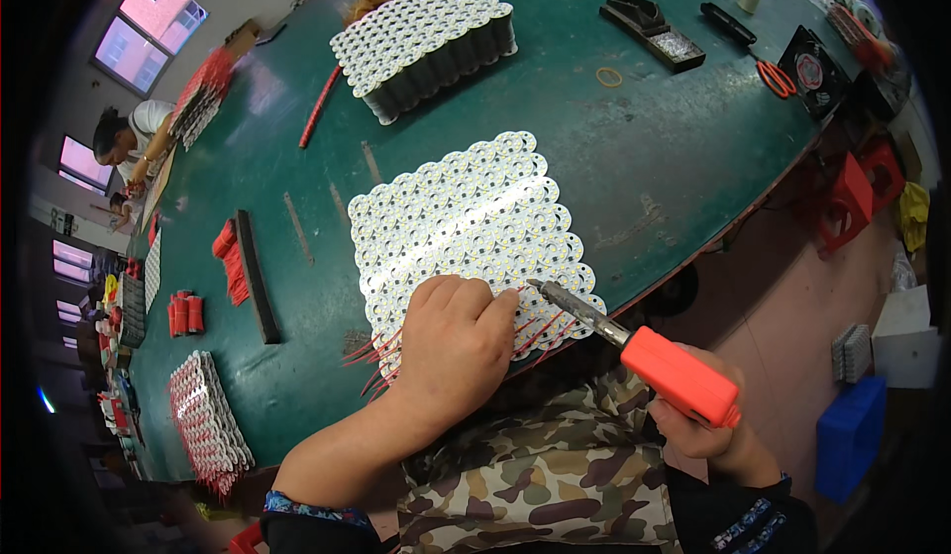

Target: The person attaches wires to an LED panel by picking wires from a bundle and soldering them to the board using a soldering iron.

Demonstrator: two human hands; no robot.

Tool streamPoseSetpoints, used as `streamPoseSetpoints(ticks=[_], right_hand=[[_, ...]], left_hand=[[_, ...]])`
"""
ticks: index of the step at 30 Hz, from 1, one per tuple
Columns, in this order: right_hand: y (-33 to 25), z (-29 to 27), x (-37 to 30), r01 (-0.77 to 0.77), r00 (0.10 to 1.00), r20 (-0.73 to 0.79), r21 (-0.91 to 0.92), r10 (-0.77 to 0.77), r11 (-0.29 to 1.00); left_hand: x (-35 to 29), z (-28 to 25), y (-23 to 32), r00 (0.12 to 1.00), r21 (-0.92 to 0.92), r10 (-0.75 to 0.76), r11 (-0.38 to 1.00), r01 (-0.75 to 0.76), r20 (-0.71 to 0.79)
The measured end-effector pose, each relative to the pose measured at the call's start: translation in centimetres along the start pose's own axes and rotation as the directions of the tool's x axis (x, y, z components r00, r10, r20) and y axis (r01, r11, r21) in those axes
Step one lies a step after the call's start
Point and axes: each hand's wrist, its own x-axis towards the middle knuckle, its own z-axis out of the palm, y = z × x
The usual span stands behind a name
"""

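1. My right hand (705, 433) at 5 o'clock clenches one orange-handled soldering iron (634, 341).
2. My left hand (451, 341) presses fingertips on the near white cell panel (466, 217), grasping nothing.
3. Second cell pack (426, 44) at 12 o'clock; third stack (206, 423) at 8 o'clock.

A flat sheet of small round white LED boards (466, 222) lies on the green bench (634, 148) at its near edge, thin red wires (381, 356) fanning from its near side. A soldering iron (634, 341) with an orange-red handle slants in from the right, its metal tip touching the sheet's near right part
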Motion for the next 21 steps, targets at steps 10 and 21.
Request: streamPoseSetpoints(ticks=[10, 21], right_hand=[[0.5, 0.9, -0.3, -0.066, 0.998, -0.005, 0.098, 0.067, 0.993], [0.6, 0.1, -0.5, -0.104, 0.994, 0.052, 0.143, 0.097, 0.984]], left_hand=[[-0.1, 0.1, 0.0, 1.000, -0.003, -0.005, 1.000, 0.005, -0.009], [-0.1, 0.2, 0.2, 1.000, 0.012, -0.009, 1.000, 0.009, 0.012]])
